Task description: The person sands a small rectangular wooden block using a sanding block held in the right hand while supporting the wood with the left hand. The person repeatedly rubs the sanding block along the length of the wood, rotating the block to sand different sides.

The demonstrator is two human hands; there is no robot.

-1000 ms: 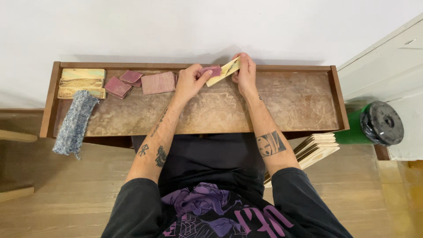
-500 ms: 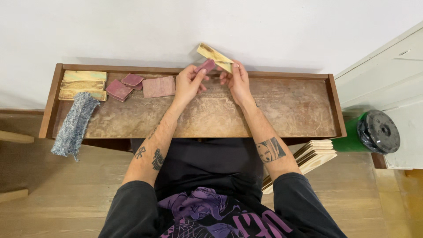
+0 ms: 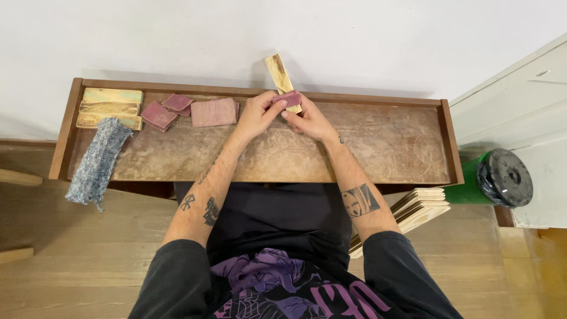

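Observation:
My right hand [image 3: 308,120] grips the lower end of a small yellowish wooden strip [image 3: 279,73], which stands nearly upright above the back rim of the wooden tray table [image 3: 390,139]. My left hand [image 3: 257,113] pinches a small maroon sandpaper piece [image 3: 289,98] and presses it against the strip near my right fingers. Both hands are together over the middle back of the tray.
At the tray's left end lie stacked yellowish wooden strips [image 3: 111,107], several maroon sandpaper pieces [image 3: 195,111] and a grey-blue knitted cloth [image 3: 97,161] hanging over the front edge. A stack of thin plywood boards [image 3: 416,210] sits by my right side; a green can with a black lid [image 3: 502,179] stands beyond.
The wooden strip has swung from lying slanted to standing nearly upright. My hands have come closer together, and the sandpaper piece now rests against the strip's lower part.

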